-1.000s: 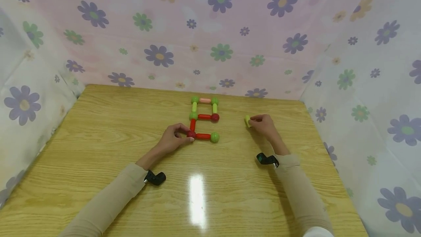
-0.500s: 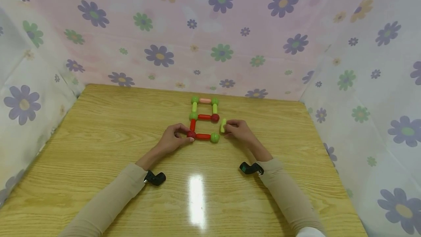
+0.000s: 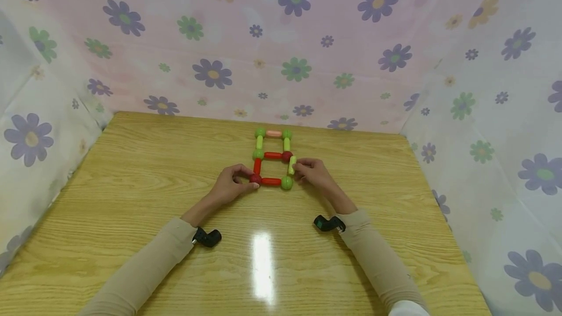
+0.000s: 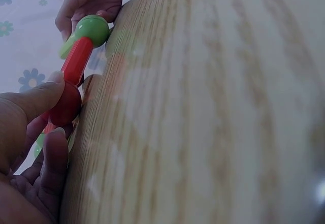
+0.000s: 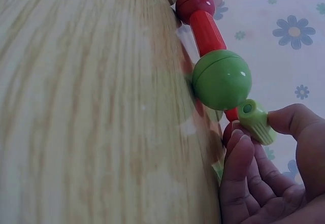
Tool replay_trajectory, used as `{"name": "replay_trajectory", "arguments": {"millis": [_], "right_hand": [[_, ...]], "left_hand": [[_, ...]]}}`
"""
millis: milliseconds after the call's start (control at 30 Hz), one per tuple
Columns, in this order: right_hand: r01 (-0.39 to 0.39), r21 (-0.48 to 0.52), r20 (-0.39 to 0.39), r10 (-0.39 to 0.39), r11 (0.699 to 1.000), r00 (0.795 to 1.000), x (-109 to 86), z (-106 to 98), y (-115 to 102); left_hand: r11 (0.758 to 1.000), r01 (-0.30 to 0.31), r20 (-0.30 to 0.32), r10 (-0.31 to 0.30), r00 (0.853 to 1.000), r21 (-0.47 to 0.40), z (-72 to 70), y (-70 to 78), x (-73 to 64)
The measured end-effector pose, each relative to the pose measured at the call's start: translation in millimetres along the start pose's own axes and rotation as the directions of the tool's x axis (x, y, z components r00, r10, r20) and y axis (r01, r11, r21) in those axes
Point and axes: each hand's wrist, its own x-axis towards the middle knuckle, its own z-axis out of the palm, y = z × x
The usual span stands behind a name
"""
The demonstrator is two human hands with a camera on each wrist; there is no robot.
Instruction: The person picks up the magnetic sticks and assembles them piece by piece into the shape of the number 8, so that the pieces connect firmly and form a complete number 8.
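Observation:
On the wooden table lies a frame of toy balls and rods, shaped like two stacked squares. My left hand grips the dark red ball at its near left corner. From that ball a red rod leads to a green ball at the near right. My right hand pinches a yellow-green rod between thumb and fingers. This rod stands at the right side, between the green ball and another dark red ball, its end close to the green ball in the right wrist view.
Farther back, the upper square has green balls, yellow-green rods and a pink rod. The wooden table ends at a flowered cloth behind. A black wrist camera sits at the left sleeve.
My right hand has moved left, carrying the yellow-green rod from the table's right part to the frame's right side. My left hand has stayed at the dark red ball.

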Motion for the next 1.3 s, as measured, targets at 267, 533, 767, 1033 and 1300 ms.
{"name": "replay_trajectory", "arguments": {"millis": [267,533,767,1033,1300], "right_hand": [[0.004,-0.017,-0.048,-0.005,1.0,0.999,-0.3,6,1],[0.015,0.01,-0.047,-0.014,1.0,0.999,-3.5,10,0],[0.027,0.009,-0.053,-0.026,1.0,0.998,-3.4,11,1],[0.026,0.001,-0.059,-0.025,1.0,0.998,-1.9,12,2],[0.021,-0.004,-0.062,-0.021,1.0,0.998,-1.8,12,2]], "left_hand": [[1.0,-0.011,-0.004,0.011,1.0,0.001,-0.4,-0.2,-0.1],[1.0,-0.002,-0.006,0.002,1.0,0.017,-0.2,1.6,-1.0],[1.0,-0.01,-0.009,0.01,1.0,0.028,0.0,1.1,-0.9],[0.999,-0.01,-0.006,0.01,1.0,0.035,0.0,1.1,-0.7],[1.0,-0.003,-0.013,0.004,1.0,0.028,0.5,1.6,-1.3]]}}
